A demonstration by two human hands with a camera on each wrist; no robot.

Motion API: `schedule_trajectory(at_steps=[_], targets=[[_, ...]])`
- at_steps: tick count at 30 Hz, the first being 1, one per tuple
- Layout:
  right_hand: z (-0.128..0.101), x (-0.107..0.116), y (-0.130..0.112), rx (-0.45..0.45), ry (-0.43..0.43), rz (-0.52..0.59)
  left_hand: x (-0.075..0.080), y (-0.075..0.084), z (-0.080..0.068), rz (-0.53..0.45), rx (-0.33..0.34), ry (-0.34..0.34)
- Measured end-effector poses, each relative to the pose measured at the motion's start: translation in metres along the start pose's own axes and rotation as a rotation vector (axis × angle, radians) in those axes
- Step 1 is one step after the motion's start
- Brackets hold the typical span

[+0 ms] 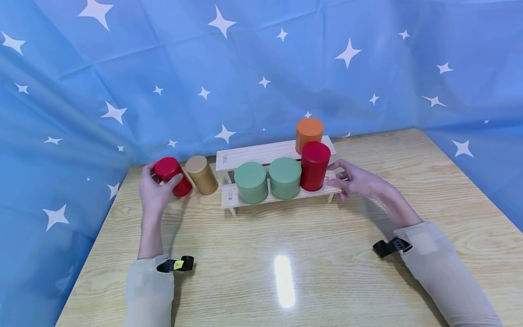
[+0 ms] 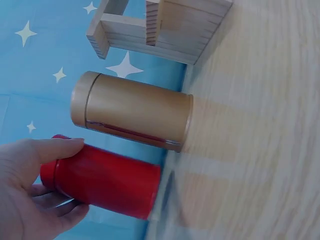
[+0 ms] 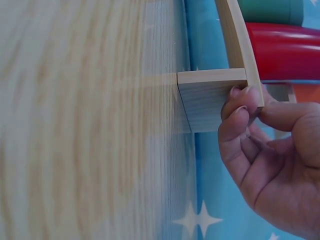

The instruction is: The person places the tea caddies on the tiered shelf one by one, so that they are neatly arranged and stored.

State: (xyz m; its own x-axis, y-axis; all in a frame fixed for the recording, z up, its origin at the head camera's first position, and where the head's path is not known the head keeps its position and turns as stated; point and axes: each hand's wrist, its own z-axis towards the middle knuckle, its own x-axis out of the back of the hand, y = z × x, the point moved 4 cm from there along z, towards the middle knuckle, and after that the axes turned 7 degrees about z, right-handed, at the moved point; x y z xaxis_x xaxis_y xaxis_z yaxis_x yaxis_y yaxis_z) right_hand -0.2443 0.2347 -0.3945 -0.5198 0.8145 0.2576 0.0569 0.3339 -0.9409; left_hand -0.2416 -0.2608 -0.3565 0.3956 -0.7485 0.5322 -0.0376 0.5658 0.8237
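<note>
My left hand (image 1: 151, 196) holds a red canister (image 1: 168, 168) near its lid, thumb on one side and fingers on the other. The canister stands at the table's back left. Just right of it is a gold canister (image 2: 135, 111), which the hand does not touch. With thumb and fingers, my right hand (image 1: 360, 180) pinches the right end of the lower shelf of a two-tier wooden rack (image 1: 257, 152). Two green tins (image 1: 251, 182) and a taller red canister (image 3: 285, 52) line that lower shelf. An orange tin (image 1: 309, 132) sits on the upper shelf's right end.
Pale wood-grain table (image 1: 245, 263) extends in front of the rack and to both sides. A blue cloth (image 1: 261, 59) with white stars hangs behind it and at the sides. Each sleeve carries a black wrist camera (image 1: 176, 264).
</note>
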Motion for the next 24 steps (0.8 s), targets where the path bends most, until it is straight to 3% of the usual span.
schedule_trajectory(at_steps=[7,13,17,21,24], targets=[[0.000,0.000,0.000,0.003,0.003,0.001,0.021,0.025,-0.006,-0.037,-0.082,0.223],[0.001,-0.001,-0.001,0.017,-0.012,-0.002,0.033,0.054,-0.019,-0.045,-0.197,0.353],[0.001,-0.002,-0.001,0.014,-0.014,0.000,0.034,0.084,-0.034,-0.130,-0.269,0.364],[0.001,-0.001,-0.001,0.017,-0.012,0.004,0.028,0.119,-0.052,-0.207,-0.313,0.325],[0.001,-0.001,0.000,0.012,-0.007,0.010,0.017,0.126,-0.052,-0.244,-0.342,0.274]])
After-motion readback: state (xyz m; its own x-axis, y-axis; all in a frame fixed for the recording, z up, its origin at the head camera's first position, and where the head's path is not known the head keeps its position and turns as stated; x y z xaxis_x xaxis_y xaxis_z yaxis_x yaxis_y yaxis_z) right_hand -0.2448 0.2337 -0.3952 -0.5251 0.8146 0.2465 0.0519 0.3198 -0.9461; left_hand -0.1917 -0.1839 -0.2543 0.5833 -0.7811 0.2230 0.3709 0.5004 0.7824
